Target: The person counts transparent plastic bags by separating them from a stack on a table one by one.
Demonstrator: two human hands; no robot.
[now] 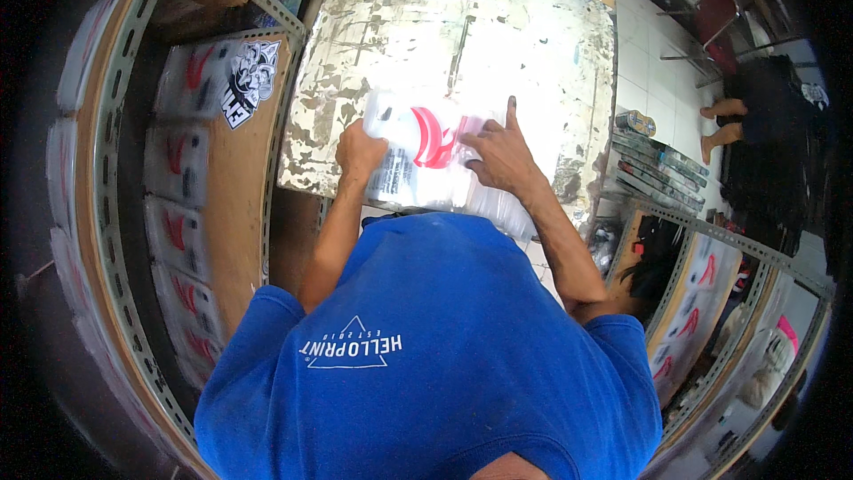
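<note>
A clear plastic bag (404, 176) with a bold red print and dark markings lies on the worn, paint-chipped table (355, 44), close to its near edge. My left hand (359, 153) is closed on the bag's left side, thumb on top. Over its right part, my right hand (505, 155) has its fingers apart; one finger points away from me and others touch the plastic beside the red print. Loose, crinkled plastic (502, 206) spreads below my right hand toward my body. What lies inside the bag is hard to make out.
At left, a metal-framed shelf (233, 169) holds several packed bags (178, 229) with red prints. More red-printed packages (689, 320) fill a rack at lower right. Stacked flat boards (662, 169) with a tape roll (636, 124) stand right of the table. Another person's feet (721, 135) show farther right, near a dark red chair (716, 13).
</note>
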